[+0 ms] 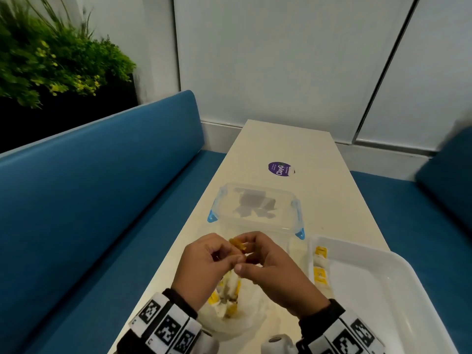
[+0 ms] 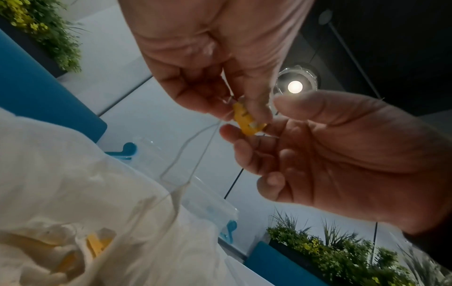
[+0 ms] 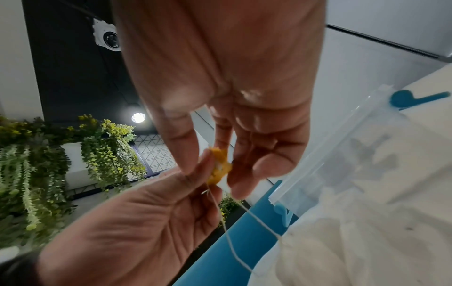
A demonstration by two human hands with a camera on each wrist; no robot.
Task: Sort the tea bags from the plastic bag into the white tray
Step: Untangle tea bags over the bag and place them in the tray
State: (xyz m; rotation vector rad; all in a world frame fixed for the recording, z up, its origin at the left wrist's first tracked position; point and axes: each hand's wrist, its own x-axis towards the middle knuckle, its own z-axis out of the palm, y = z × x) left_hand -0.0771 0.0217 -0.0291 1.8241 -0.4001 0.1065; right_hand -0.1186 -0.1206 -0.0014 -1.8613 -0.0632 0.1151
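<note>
Both hands meet above the plastic bag (image 1: 245,320), which lies on the table with several yellow-tagged tea bags (image 1: 229,300) inside. My left hand (image 1: 226,252) and right hand (image 1: 249,254) both pinch one small yellow tea bag tag (image 1: 238,244). The left wrist view shows the tag (image 2: 247,122) between the fingertips of both hands, and its white string (image 2: 186,164) loops down into the bag (image 2: 73,193). In the right wrist view the tag (image 3: 218,166) looks crumpled, with its string (image 3: 232,236) trailing to the bag (image 3: 354,247). The white tray (image 1: 383,290) at the right holds two tea bags (image 1: 320,264) along its left wall.
A clear lidded container (image 1: 255,210) with blue clips stands just beyond my hands. A purple round sticker (image 1: 281,169) lies farther along the narrow cream table (image 1: 332,200). Blue bench seats (image 1: 102,187) flank both sides. A small white object (image 1: 277,341) sits at the near edge.
</note>
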